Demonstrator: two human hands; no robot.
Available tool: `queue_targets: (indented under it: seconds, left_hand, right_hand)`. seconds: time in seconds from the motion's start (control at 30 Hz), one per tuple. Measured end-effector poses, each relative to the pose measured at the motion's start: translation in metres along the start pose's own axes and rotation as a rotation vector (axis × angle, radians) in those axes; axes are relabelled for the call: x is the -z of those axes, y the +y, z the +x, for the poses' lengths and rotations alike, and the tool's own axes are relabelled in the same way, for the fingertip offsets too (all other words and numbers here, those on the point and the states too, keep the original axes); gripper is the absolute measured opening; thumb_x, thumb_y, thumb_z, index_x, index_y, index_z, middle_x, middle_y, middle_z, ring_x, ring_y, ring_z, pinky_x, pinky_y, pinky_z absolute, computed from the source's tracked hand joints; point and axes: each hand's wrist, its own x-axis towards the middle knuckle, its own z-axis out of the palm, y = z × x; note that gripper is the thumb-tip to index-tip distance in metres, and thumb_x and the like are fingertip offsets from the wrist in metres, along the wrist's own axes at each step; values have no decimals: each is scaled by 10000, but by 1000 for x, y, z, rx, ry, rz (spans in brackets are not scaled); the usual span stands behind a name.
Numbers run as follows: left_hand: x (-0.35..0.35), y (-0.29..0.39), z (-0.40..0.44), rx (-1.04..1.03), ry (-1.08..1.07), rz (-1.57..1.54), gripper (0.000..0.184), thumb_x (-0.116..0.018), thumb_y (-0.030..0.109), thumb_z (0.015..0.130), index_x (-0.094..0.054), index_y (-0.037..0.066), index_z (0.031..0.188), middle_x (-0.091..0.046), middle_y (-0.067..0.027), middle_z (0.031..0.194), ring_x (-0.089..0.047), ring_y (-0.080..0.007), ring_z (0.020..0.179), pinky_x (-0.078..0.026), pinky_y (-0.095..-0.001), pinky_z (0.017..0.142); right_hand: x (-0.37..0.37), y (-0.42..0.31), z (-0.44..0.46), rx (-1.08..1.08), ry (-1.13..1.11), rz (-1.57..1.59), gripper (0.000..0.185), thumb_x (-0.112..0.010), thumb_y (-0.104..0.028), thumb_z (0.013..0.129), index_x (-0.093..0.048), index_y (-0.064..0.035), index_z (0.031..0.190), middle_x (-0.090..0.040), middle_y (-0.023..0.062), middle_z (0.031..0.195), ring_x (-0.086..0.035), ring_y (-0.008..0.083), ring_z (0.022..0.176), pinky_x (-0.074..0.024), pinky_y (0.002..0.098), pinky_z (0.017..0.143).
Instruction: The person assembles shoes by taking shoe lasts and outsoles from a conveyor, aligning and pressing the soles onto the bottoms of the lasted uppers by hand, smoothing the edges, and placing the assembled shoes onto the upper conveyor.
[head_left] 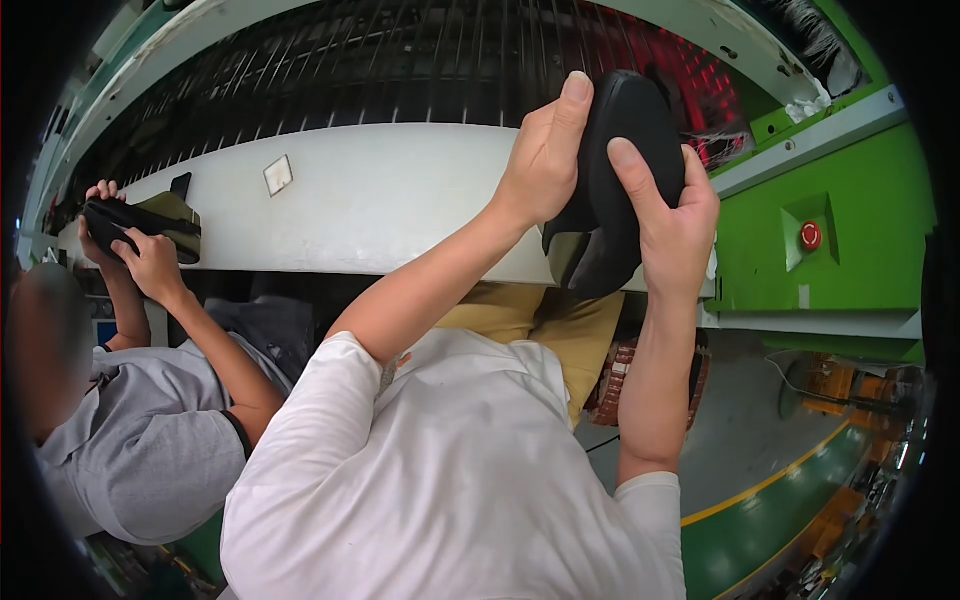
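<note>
A black shoe [645, 115] is held up in front of me, above the right part of the white bench, its long axis roughly upright in view. A patch of olive shows near its lower end. My left hand [545, 155] grips the shoe from the left, thumb pointing up along the edge and the other fingers mostly hidden behind it. On the right side, my right hand [668, 215] closes around the shoe, with the thumb pressed on the black surface and fingers round the far edge.
The white bench top [390, 200] carries a small pale diamond-shaped piece [278, 176]. At left, a co-worker [160, 430] in grey handles another black-and-olive shoe [150, 222]. A machine with dark vertical rods stands behind. A green panel [850, 240] has a red button [811, 235].
</note>
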Motion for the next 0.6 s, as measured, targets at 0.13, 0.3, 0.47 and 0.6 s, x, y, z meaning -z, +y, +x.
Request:
queue_targets:
  seconds: [0.13,0.3,0.47,0.6]
  left_hand:
    - [-2,6,-5,-62,-23,164,605,-447,497,1184,-684,-43,1047,-660,-59,836,-566,-104,839,-495,-302,749]
    - [4,5,1,-50,-71,158,542,-499,468,1167,-667,-39,1075,-653,-59,850,-550,-111,849,-506,-324,754]
    - [-13,-15,-5,-72,91,97,612,-308,473,1208,-650,-28,1124,-694,-82,934,-604,-160,865,-526,-316,798]
    - [-4,-39,-7,-125,82,192,599,-286,455,1209,-580,-5,962,-539,-80,728,-492,-168,678,-416,-377,630]
  right_hand:
    - [4,2,-3,12,-8,37,327,-927,-220,940,-741,16,1068,-808,43,1008,-718,83,860,-592,251,780]
    - [7,1,-4,-9,-40,36,342,-916,-230,950,-729,11,1105,-808,54,1032,-731,94,890,-600,258,801]
    - [24,-1,4,4,-167,-40,402,-896,-250,971,-692,21,1186,-800,74,1086,-740,114,951,-606,281,858]
    - [33,8,8,24,-215,-56,460,-895,-272,974,-666,35,1228,-794,83,1117,-741,125,985,-607,296,880]
